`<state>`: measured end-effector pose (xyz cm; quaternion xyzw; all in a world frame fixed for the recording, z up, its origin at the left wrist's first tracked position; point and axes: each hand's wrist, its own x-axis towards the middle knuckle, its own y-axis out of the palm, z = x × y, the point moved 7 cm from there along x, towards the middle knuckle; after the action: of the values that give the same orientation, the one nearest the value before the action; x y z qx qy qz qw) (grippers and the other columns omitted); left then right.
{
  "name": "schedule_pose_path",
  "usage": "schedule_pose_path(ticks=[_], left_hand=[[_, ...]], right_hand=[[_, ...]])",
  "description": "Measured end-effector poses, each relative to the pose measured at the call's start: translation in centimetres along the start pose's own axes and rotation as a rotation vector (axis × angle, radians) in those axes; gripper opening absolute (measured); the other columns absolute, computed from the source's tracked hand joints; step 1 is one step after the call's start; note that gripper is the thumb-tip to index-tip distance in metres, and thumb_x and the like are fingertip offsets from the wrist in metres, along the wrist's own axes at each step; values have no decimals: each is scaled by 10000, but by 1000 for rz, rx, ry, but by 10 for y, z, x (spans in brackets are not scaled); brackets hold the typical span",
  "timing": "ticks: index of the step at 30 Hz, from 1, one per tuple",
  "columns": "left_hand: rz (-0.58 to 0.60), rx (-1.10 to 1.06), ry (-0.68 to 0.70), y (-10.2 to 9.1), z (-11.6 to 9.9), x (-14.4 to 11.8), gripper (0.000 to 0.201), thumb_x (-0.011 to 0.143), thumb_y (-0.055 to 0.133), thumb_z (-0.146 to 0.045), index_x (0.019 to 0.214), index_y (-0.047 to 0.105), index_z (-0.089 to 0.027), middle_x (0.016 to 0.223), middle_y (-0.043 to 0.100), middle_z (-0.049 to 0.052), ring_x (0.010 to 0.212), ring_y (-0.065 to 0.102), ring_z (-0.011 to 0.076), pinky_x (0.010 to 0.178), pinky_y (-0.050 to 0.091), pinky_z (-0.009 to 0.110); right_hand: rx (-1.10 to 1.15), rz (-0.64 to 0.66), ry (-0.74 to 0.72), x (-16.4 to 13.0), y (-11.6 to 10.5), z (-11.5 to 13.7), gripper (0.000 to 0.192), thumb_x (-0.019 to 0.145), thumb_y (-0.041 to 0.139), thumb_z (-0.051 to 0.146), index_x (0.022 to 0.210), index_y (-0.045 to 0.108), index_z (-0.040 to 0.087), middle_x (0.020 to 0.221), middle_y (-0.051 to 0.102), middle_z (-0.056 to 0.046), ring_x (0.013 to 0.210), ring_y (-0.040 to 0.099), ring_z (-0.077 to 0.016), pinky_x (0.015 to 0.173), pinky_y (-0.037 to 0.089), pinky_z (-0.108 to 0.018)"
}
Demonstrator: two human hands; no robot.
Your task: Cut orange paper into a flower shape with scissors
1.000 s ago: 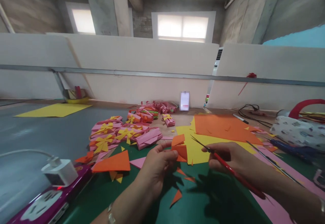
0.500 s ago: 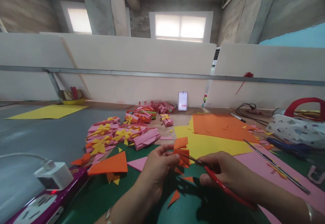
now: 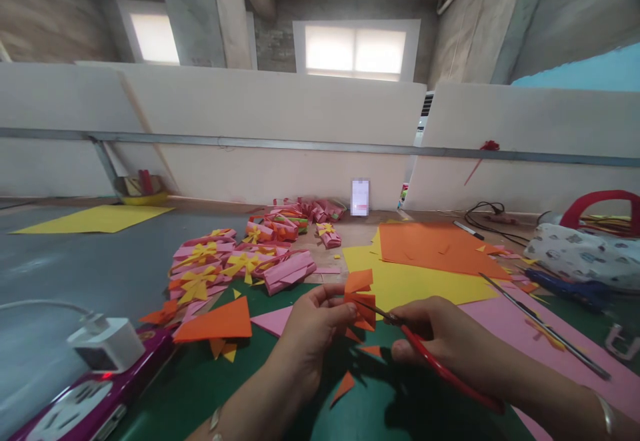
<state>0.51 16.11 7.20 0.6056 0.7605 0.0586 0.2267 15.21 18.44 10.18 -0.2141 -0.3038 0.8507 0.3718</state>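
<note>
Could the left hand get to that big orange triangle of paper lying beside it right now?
Probably not at once: the left hand is pinching the folded orange paper. The orange triangle lies uncovered close beside it.

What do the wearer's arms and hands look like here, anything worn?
Both forearms are bare, with no sleeves and no gloves in view. The left hand has a thin silver-coloured bracelet at the wrist. The right hand also has a thin metallic bangle at its wrist. No rings or markings can be made out.
</note>
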Motion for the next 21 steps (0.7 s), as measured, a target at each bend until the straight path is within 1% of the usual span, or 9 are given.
schedule_pose_path(ticks=[5,8,11,17,21], left_hand=[[-22,-7,2,-3,1,-1,301,657,633,28,920,584,-110,761,707,84,636,668,155,615,519,243],[-26,-14,3,-4,1,0,293,649,636,33,897,591,-118,755,710,79,646,672,153,619,521,233],[-22,-15,-8,-3,1,1,292,657,624,38,903,591,-116,759,711,82,639,672,157,610,529,244],[-5,-19,8,-1,1,-1,280,660,619,43,892,580,-109,754,708,84,622,664,148,606,527,244],[-1,4,20,-2,2,-2,288,669,614,27,917,572,-112,792,707,93,644,663,155,608,527,256]], right_hand=[[-21,-5,-2,1,0,-1,227,732,625,358,660,504,179,626,385,53,591,321,-103,500,237,-211],[-22,-2,-13,1,1,-1,237,733,623,360,648,493,181,627,382,55,593,322,-102,500,236,-209],[-20,1,-12,1,1,-2,230,731,619,336,631,482,182,614,368,59,587,313,-99,497,228,-209],[-7,13,-4,2,3,-3,289,727,629,393,611,471,181,611,356,57,585,306,-102,495,219,-218],[-13,20,6,3,4,-6,259,724,624,363,619,470,184,603,339,61,574,290,-100,497,216,-227]])
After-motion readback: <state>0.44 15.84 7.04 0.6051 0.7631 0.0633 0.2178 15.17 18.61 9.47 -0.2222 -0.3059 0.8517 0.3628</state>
